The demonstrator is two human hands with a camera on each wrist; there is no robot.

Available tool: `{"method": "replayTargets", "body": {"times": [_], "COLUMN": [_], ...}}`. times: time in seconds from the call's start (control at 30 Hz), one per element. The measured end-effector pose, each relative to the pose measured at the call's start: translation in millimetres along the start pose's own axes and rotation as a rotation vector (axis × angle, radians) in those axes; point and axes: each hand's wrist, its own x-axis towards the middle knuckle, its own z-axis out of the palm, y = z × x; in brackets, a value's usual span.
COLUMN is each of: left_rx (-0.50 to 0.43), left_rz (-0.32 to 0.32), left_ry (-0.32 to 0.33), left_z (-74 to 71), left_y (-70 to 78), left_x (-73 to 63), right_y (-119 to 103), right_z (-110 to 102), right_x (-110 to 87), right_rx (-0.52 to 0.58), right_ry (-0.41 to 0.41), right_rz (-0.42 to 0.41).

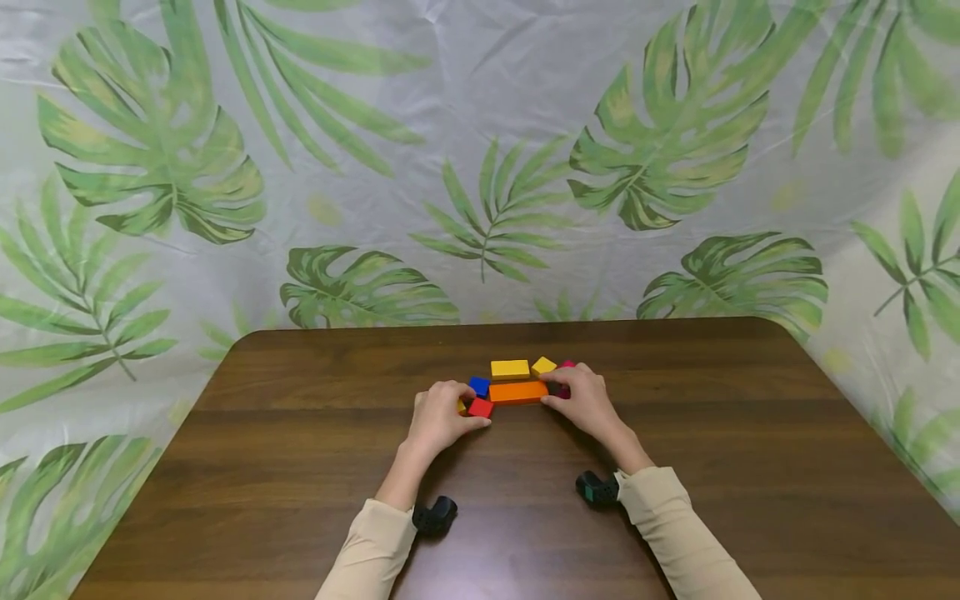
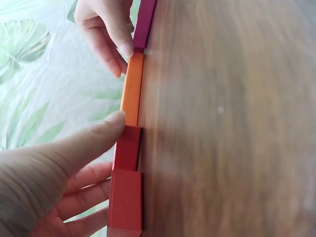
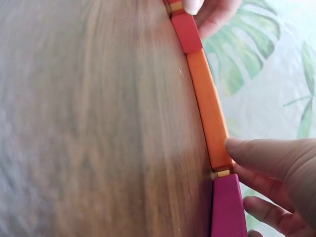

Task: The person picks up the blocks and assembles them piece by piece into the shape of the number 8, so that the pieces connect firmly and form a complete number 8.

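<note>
Several coloured blocks lie on the wooden table. My left hand (image 1: 438,417) curves around a red block (image 1: 481,408), its thumb along the near side and its fingers behind. A blue block (image 1: 479,386) sits by those fingertips, and a yellow piece (image 1: 461,407) peeks out from under them. My right hand (image 1: 588,402) pinches the right end of a long orange block (image 1: 517,392) between thumb and index finger. Beyond that end is a magenta block (image 3: 229,205), mostly covered by the hand in the head view. Another red block (image 2: 125,202) lies beside my left fingers.
Behind the orange block lie a yellow rectangular block (image 1: 510,369) and a smaller, turned yellow block (image 1: 543,367). The table's (image 1: 337,358) far edge meets a leaf-patterned cloth (image 1: 487,183). Black wrist cameras (image 1: 435,517) hang under both wrists.
</note>
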Motion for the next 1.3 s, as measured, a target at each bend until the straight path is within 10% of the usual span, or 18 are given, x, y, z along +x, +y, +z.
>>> {"method": "replayTargets", "body": {"times": [0.9, 1.3], "left_rx": [-0.090, -0.086], "left_rz": [-0.040, 0.035], "left_ry": [-0.003, -0.054], "left_z": [-0.3, -3.7], "left_y": [3.4, -0.4], "left_x": [-6.1, -10.3], "right_y": [0.9, -3.0], "right_z": [-8.8, -14.8], "right_x": [-6.4, -20.0], "right_rx": [-0.155, -0.217], "right_ry": [-0.072, -0.077], "right_rz": [-0.080, -0.191]}}
